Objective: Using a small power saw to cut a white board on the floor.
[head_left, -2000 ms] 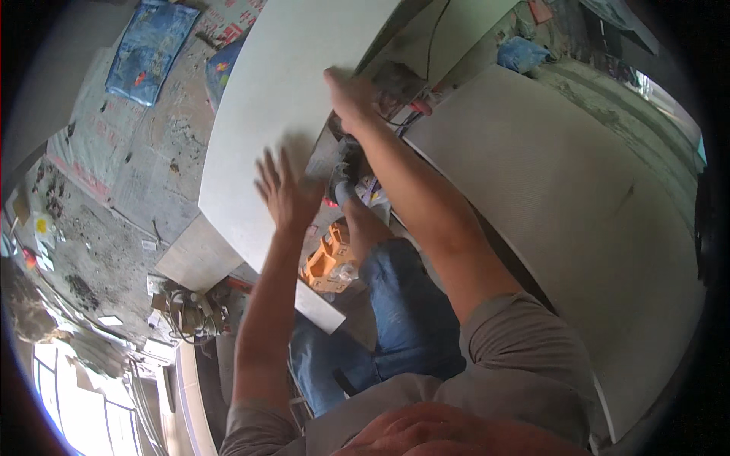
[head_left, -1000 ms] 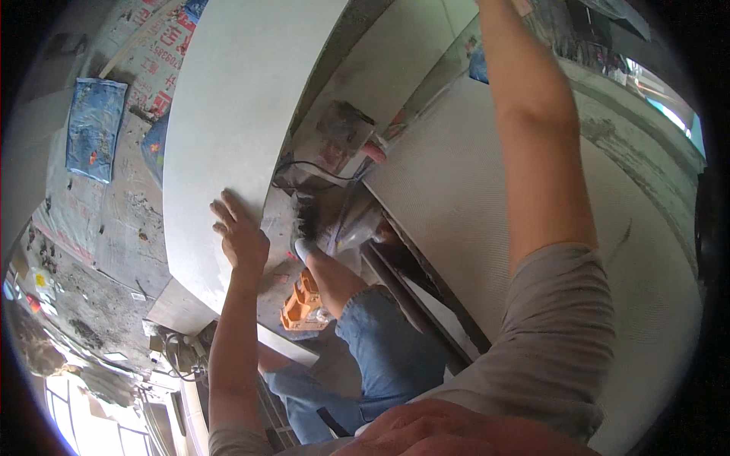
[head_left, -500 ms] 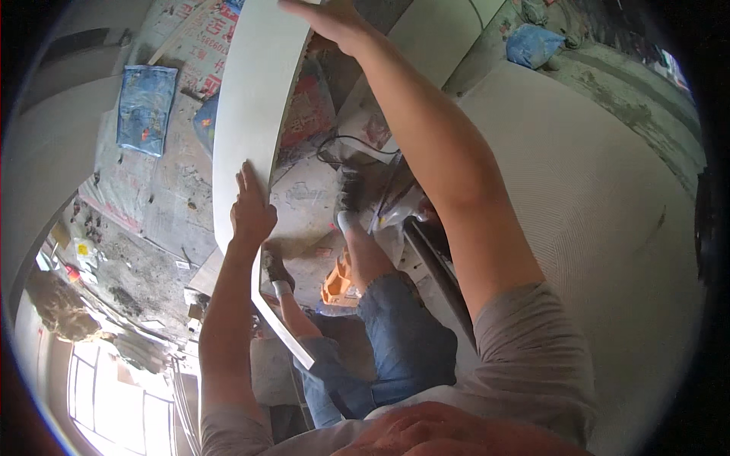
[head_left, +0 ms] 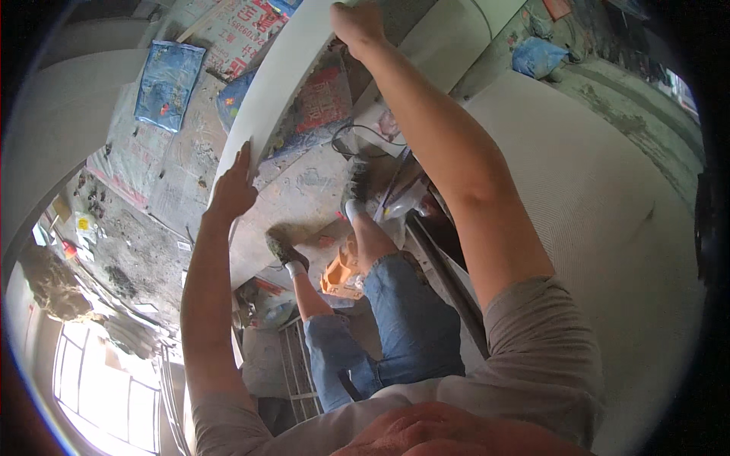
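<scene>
A long white panel (head_left: 275,85) slants across the upper middle, its far end past the top edge of the picture. My right hand (head_left: 357,29) is closed on its right edge near the far end. Lower down, my left hand (head_left: 233,190) grips the panel's near part, with fingers stretched along its face. The panel's right edge looks rough and ragged. My left forearm hides most of the near end.
Below lie a blue plastic bag (head_left: 169,86) and red-printed sheets (head_left: 242,34). An orange container (head_left: 342,272) stands by my feet. A large pale ridged slab (head_left: 585,197) fills the right side; another blue bag (head_left: 537,58) lies beyond it. A dark bar (head_left: 445,281) runs beside my leg.
The panel has tilted, showing a narrower face, and its far end leans further right. My right hand moved right; my left hand moved slightly left and up. The near end swung left behind my forearm.
</scene>
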Available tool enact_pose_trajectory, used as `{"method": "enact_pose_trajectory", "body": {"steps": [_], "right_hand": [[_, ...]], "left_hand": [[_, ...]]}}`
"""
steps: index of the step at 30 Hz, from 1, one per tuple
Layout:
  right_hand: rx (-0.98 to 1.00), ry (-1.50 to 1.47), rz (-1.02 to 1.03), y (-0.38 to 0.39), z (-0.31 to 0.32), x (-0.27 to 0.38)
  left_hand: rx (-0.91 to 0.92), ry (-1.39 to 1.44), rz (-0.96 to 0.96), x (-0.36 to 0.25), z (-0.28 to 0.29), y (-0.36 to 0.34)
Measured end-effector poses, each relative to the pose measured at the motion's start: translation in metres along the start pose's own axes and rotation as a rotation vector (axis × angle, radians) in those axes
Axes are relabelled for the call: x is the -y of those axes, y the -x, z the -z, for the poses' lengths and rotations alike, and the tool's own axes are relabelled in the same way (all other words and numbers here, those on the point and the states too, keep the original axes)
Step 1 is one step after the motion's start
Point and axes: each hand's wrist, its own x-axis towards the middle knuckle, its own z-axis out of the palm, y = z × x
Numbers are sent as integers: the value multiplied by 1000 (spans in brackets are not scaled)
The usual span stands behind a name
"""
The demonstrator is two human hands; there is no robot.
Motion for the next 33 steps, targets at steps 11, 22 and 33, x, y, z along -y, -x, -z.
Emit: {"method": "enact_pose_trajectory", "body": {"steps": [11, 22, 33], "right_hand": [[297, -42, -19, 46, 69, 136], [-177, 74, -723, 220, 20, -296], [-99, -1589, -1492, 168, 60, -395]], "left_hand": [[-389, -33, -26, -19, 68, -26], [-596, -160, 98, -22, 96, -66], [-512, -45, 47, -41, 106, -96]]}}
